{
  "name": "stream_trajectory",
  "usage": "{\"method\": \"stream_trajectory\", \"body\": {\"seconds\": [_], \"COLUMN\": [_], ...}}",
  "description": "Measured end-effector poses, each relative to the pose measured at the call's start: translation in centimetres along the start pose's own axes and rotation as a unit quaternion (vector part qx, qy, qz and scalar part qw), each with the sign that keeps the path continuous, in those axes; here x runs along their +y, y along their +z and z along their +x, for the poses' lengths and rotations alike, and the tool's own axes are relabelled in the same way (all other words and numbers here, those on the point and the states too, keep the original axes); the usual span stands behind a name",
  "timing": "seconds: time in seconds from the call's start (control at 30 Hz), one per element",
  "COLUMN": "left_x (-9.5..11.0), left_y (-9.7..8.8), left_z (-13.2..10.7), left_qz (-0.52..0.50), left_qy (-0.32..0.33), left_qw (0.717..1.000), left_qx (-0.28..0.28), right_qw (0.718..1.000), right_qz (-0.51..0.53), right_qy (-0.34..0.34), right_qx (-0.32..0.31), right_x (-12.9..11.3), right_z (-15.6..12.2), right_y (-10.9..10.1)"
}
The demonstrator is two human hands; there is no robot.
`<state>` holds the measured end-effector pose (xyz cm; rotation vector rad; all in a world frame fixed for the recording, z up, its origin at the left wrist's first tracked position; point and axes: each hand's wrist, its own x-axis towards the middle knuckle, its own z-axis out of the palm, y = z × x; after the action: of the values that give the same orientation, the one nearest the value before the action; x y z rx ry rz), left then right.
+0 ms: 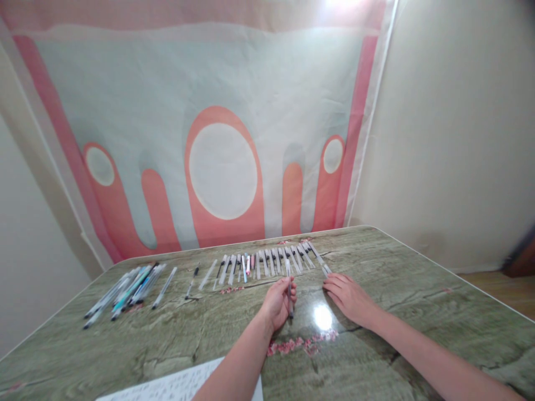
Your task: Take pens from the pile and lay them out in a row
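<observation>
My left hand (278, 302) is curled round a dark pen (290, 295) that stands nearly upright against the green marble-look table (418, 312). My right hand (349, 295) lies flat on the table with its fingers stretched toward a clear pen (326, 270) at the right end of a row of several pens and caps (267, 263). That row runs along the far side of the table, just beyond both hands.
A bundle of several blue and clear pens (127, 289) lies at the far left, with a lone black-tipped pen (191, 283) between it and the row. White paper (175, 385) sits at the near edge. A pink and pale cloth (221, 139) hangs behind the table.
</observation>
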<state>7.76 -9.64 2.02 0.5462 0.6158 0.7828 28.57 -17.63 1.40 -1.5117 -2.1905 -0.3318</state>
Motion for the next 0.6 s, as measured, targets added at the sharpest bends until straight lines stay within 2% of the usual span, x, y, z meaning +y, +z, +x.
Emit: {"method": "stream_trajectory", "body": {"seconds": [0.17, 0.23, 0.3, 0.37, 0.43, 0.5, 0.53, 0.6], "left_x": [-0.2, -0.3, -0.3, -0.3, -0.2, -0.2, -0.2, -0.2], "left_y": [-0.3, -0.4, -0.3, -0.1, 0.1, 0.3, 0.3, 0.5], "left_z": [0.2, 0.1, -0.1, -0.4, -0.7, -1.1, -1.2, -1.2], "left_qz": [0.011, 0.023, 0.036, 0.053, 0.075, 0.097, 0.105, 0.116], "left_qy": [0.009, 0.016, 0.021, 0.023, 0.022, 0.019, 0.018, 0.022], "left_qw": [1.0, 0.999, 0.998, 0.997, 0.995, 0.991, 0.989, 0.987], "left_qx": [-0.015, -0.024, -0.035, -0.049, -0.066, -0.088, -0.098, -0.107], "right_qw": [0.999, 0.995, 0.979, 0.937, 0.869, 0.811, 0.795, 0.781], "right_qz": [0.044, 0.097, 0.184, 0.31, 0.444, 0.526, 0.544, 0.557], "right_qy": [0.008, 0.035, 0.089, 0.159, 0.218, 0.256, 0.268, 0.281], "right_qx": [-0.001, 0.0, 0.003, -0.005, -0.019, -0.007, 0.007, 0.023], "right_x": [-0.6, -1.1, -1.7, -2.3, -2.8, -3.3, -3.5, -3.9], "right_z": [0.3, 1.0, 2.2, 3.9, 5.6, 7.0, 7.4, 7.8], "right_y": [-0.6, -1.0, -1.2, -1.1, -0.6, 0.2, 0.5, 1.2]}}
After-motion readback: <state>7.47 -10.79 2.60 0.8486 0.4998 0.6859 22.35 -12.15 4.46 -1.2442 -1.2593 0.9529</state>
